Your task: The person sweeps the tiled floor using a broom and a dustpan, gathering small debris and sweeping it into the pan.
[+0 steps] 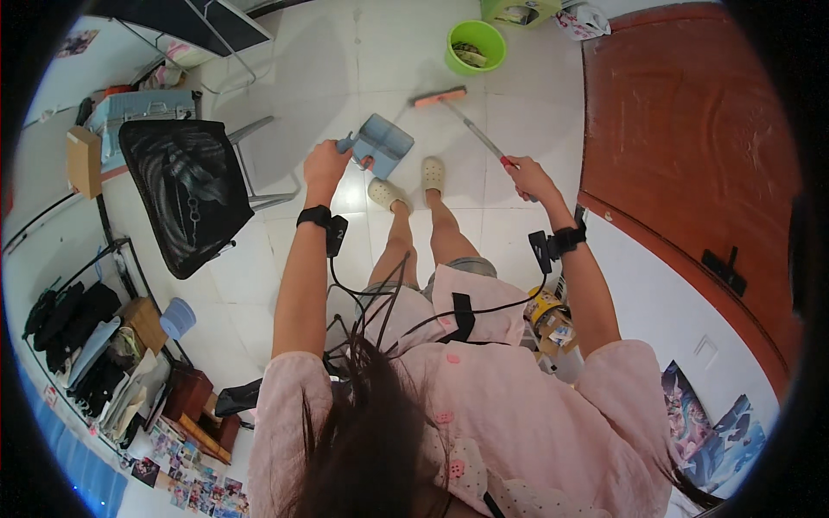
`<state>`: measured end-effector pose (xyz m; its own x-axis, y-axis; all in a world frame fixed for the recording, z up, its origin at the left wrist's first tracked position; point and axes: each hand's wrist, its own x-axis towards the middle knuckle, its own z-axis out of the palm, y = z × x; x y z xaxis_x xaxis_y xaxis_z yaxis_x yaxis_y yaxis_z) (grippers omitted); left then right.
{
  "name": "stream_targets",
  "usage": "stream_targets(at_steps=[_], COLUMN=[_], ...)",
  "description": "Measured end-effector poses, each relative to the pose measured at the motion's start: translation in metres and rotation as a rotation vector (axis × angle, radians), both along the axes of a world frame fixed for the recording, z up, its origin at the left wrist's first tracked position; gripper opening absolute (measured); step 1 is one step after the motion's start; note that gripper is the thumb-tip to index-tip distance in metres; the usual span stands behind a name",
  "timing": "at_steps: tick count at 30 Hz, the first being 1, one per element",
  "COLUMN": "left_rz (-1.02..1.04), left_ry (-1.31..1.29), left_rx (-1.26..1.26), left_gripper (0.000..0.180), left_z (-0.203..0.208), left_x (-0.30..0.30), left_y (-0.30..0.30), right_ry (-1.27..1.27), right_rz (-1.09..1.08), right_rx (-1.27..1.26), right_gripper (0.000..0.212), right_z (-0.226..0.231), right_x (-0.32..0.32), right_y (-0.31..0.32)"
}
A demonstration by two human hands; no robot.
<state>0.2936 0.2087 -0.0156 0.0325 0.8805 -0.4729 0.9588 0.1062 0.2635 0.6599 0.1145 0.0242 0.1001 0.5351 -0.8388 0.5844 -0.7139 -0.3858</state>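
My left hand (326, 166) is closed round the handle of a blue-grey dustpan (386, 145), which is held out in front of my left foot. My right hand (528, 178) grips the red and grey handle of a broom (476, 131). Its orange-pink head (439, 97) is farther out, beyond the dustpan and to its right, with a gap between the two. Whether the bristles touch the floor is hard to make out. A small orange-red patch shows at the dustpan's near side.
A green bin (476, 47) with rubbish inside stands at the far side. Left of me is a black chair (186, 190) with metal legs, near a light-blue suitcase (142, 116). A brown door (691, 164) bounds the right. White tiles (302, 104) cover the floor; cables hang across my front.
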Motion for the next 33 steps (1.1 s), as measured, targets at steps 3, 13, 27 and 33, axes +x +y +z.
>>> stream_targets(at_steps=[3, 13, 27, 33], left_rz=[-0.014, -0.008, -0.053, -0.084], left_ry=[0.025, -0.016, -0.072, 0.056], left_rx=[-0.045, -0.04, 0.044, -0.038], left_gripper=[0.036, 0.034, 0.038, 0.034], left_z=[0.006, -0.008, 0.012, 0.044], left_x=[0.0, -0.006, -0.011, -0.001], left_y=[-0.002, -0.011, -0.01, 0.002], right_ry=[-0.044, 0.068, -0.242, -0.132], right_rz=[-0.009, 0.16, 0.097, -0.028], right_rx=[0.088, -0.105, 0.301, 0.082], right_gripper=[0.028, 0.026, 0.025, 0.028], right_z=[-0.033, -0.026, -0.069, -0.057], right_x=[-0.013, -0.014, -0.034, -0.03], right_y=[0.008, -0.012, -0.016, -0.003])
